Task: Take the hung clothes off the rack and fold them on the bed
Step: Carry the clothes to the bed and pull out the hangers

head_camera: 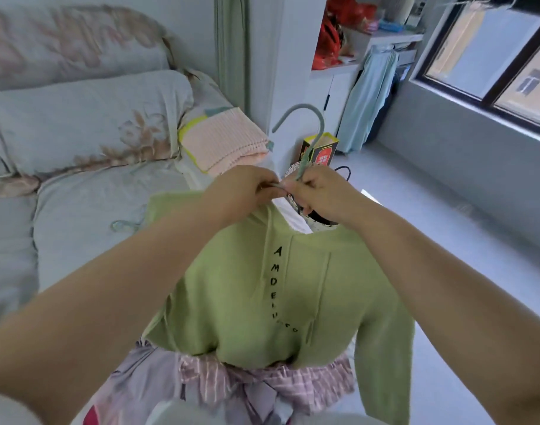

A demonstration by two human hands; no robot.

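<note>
At the right edge of the bed (94,216), left hand (244,191) and right hand (320,194) pinch the hanger (313,145) inside a green hoodie (277,286), pillow (87,118) at its head, window (492,56) well right of it.

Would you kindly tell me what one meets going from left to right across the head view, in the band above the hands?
Floral pillow → folded pink blanket → grey-green hanger → light blue hanging garment → window.
</note>
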